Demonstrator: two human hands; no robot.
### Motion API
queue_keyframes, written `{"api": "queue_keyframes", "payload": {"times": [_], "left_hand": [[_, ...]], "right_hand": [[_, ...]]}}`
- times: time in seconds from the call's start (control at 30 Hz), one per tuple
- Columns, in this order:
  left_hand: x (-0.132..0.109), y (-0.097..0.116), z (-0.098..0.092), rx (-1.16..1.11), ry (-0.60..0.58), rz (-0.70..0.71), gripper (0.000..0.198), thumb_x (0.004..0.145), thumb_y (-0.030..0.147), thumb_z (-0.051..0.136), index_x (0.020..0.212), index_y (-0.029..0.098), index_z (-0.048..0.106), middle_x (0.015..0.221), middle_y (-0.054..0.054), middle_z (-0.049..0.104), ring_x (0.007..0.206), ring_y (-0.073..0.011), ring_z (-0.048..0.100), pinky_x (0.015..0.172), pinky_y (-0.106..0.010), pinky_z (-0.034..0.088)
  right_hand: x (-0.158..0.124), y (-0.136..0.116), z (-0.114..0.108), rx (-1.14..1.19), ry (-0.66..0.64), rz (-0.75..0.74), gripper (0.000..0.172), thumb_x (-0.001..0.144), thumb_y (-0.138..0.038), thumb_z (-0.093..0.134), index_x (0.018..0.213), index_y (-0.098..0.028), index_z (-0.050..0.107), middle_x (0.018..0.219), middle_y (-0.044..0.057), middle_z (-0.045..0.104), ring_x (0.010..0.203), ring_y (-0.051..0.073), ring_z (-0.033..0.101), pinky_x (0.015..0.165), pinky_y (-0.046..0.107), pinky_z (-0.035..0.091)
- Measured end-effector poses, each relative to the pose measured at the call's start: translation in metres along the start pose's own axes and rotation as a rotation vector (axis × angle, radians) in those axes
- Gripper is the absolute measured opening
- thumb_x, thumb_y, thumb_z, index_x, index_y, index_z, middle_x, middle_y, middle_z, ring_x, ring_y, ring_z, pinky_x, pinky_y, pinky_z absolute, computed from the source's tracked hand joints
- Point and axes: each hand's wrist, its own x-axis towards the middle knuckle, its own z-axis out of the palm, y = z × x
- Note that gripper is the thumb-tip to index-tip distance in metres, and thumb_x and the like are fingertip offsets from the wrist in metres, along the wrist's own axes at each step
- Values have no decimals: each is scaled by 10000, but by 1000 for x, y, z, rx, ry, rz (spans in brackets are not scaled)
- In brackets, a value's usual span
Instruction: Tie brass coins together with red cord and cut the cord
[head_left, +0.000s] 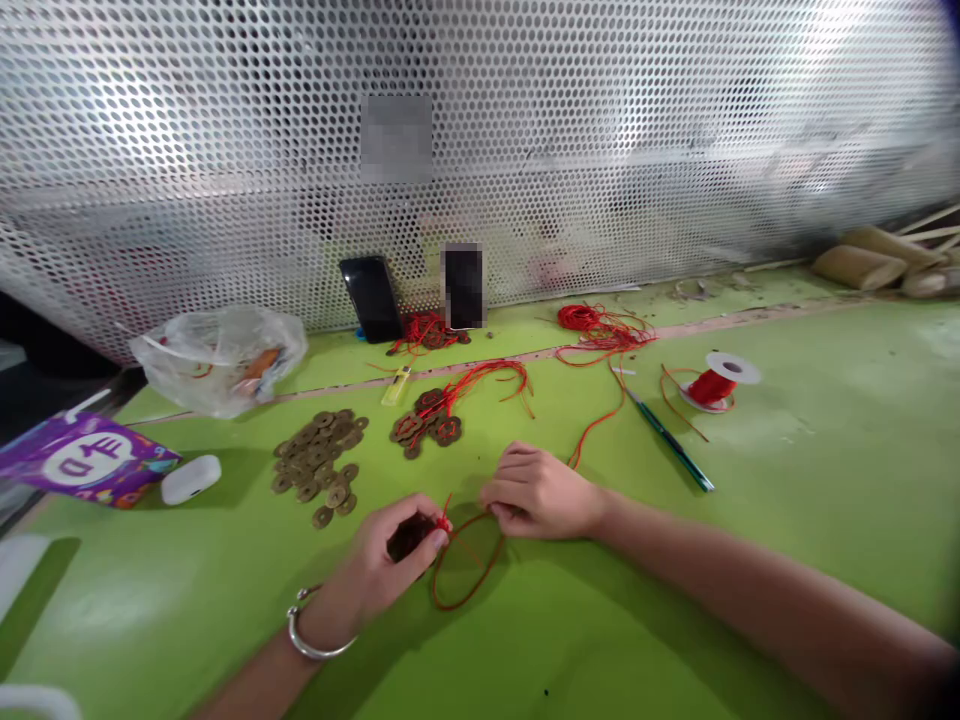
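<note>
Wearing a silver bangle, my left hand is closed around a dark coin-like piece with a red cord knot at its edge, pinched between thumb and fingers. Most of that piece is hidden by the hand. From the knot a red cord loops down over the table and up to my right hand, whose fingers are closed on it. Beyond the right hand the cord runs up toward a red tangle. Nearby lie a heap of loose brass coins with holes and several coins tied with red cord.
A yellow lighter, a dark phone and a tangle of red cord lie toward the metal mesh. Rightward are a green pen-like tool and a red thread spool. Leftward sit a plastic bag, purple packet and white case.
</note>
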Motion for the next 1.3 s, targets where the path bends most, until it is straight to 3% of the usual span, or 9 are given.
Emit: {"api": "queue_keyframes", "payload": {"times": [0.23, 0.33, 0.53, 0.67, 0.73, 0.8, 0.9, 1.07, 1.3], "left_hand": [[-1, 0, 2, 60, -1, 21, 191, 849, 341, 487, 777, 183, 565, 637, 20, 521, 584, -121, 468, 537, -228, 386], [-4, 2, 6, 136, 25, 98, 158, 850, 293, 477, 766, 185, 557, 652, 11, 556, 584, -123, 490, 544, -231, 397], [-11, 12, 13, 348, -45, 362, 44, 769, 195, 539, 734, 188, 565, 666, 1, 609, 611, -128, 505, 606, -246, 400], [-12, 12, 16, 357, -43, 407, 30, 750, 184, 550, 733, 188, 574, 641, 3, 613, 577, -126, 486, 579, -241, 382], [-12, 10, 18, 345, -52, 415, 15, 729, 176, 571, 725, 186, 582, 632, 7, 617, 563, -122, 486, 565, -236, 374], [-13, 7, 20, 331, -78, 431, 28, 701, 158, 594, 708, 184, 586, 632, 11, 625, 565, -118, 503, 576, -232, 383], [-12, 2, 23, 335, -121, 456, 52, 678, 139, 610, 695, 183, 588, 638, 16, 639, 580, -119, 534, 627, -237, 409], [-9, -1, 25, 354, -139, 495, 36, 677, 154, 613, 696, 179, 594, 643, 13, 655, 570, -125, 543, 621, -248, 427], [-7, -2, 24, 341, -183, 516, 43, 693, 166, 598, 727, 191, 600, 664, 17, 664, 590, -129, 564, 669, -250, 456]], "right_hand": [[-1, 0, 1, 19, 21, -10, 165, 812, -135, 447, 781, -180, 603, 599, -13, 581, 548, 116, 448, 641, 268, 381], [-2, 0, 0, 43, -23, 17, 163, 822, -143, 446, 810, -180, 604, 618, 3, 587, 593, 129, 494, 644, 273, 398], [4, -2, -2, 72, -170, 173, 220, 856, -150, 486, 1042, -167, 601, 1073, 108, 641, 966, 186, 592, 845, 340, 484], [41, -2, 11, 51, -234, 187, 340, 887, -249, 515, 1204, -133, 554, 1280, 152, 543, 1169, 246, 516, 979, 411, 445], [70, -5, 22, 75, -268, 136, 303, 897, -272, 516, 1160, -145, 596, 1224, 121, 586, 1115, 237, 551, 977, 390, 442], [97, -9, 34, 97, -346, 85, 239, 917, -243, 478, 1066, -166, 648, 1043, 83, 658, 951, 200, 613, 877, 348, 483], [123, -17, 50, 110, -362, 41, 239, 920, -262, 492, 1067, -173, 659, 1007, 79, 664, 909, 191, 616, 833, 332, 483], [133, -24, 63, 90, -402, 77, 289, 914, -341, 530, 1115, -172, 651, 1065, 100, 635, 953, 213, 601, 834, 349, 476], [145, -25, 62, 211, -460, 218, 215, 864, -283, 611, 1021, -145, 662, 1054, 100, 621, 955, 213, 591, 798, 323, 461]]}}
